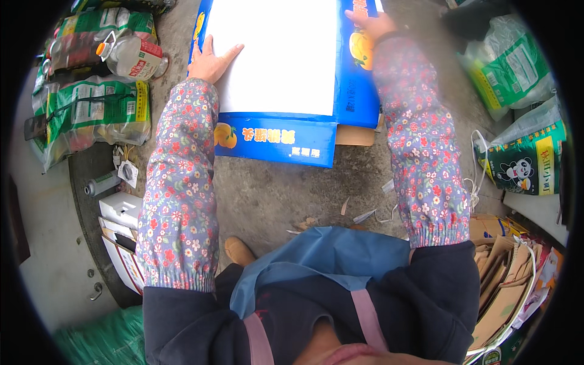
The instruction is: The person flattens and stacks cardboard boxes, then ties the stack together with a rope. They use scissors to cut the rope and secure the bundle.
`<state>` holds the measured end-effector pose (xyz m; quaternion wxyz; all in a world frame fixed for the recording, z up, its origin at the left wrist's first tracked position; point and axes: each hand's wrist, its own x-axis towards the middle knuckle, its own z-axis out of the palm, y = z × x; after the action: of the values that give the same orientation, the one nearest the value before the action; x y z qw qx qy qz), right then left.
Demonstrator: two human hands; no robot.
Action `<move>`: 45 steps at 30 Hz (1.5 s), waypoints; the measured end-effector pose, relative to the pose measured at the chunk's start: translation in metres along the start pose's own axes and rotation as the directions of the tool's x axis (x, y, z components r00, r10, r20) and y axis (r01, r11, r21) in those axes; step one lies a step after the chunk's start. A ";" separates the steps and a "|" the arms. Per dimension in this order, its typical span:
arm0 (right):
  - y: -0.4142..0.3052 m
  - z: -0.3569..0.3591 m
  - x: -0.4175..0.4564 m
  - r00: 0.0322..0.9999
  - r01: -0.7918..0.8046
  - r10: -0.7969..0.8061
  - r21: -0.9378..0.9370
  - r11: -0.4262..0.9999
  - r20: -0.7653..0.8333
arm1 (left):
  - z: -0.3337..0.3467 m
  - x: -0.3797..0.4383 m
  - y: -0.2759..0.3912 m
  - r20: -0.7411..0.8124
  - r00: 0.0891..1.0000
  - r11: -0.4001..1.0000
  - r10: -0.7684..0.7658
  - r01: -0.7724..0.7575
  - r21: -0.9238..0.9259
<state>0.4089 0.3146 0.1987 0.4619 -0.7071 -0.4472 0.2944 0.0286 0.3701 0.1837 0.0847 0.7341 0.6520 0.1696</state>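
Note:
Before me lies a blue printed cardboard carton [278, 153], opened out, with orange fruit pictures and lettering. Its large middle panel [278, 59] shows bright white, too overexposed for detail. My left hand [211, 63] rests on the left margin, thumb spread over the white panel and fingers by the blue edge. At the upper right, my right hand [375, 23] grips the outer edge of the blue side flap [358, 91]; its fingers are partly hidden. Brown cardboard [356, 136] pokes out beneath the lower right corner. Both forearms wear flowered sleeve covers.
Green-printed plastic bags [98, 105] and a large clear bottle [137, 57] with an orange cap stand left. More bags [515, 68] are at right, above a bundle of folded cardboard [502, 292]. Scraps [365, 215] litter the concrete floor [273, 196]. A spray can [102, 183] lies left.

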 end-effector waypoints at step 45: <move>-0.005 0.011 -0.001 0.898 0.148 -0.368 -0.624 0.767 -0.239 | 0.024 -0.060 0.080 -0.039 0.999 0.985 0.017 -0.010 0.172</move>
<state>0.3973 0.3192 0.1993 0.3265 -0.7861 -0.5218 -0.0570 0.1058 0.3028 0.1806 0.0068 0.7395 0.6608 0.1281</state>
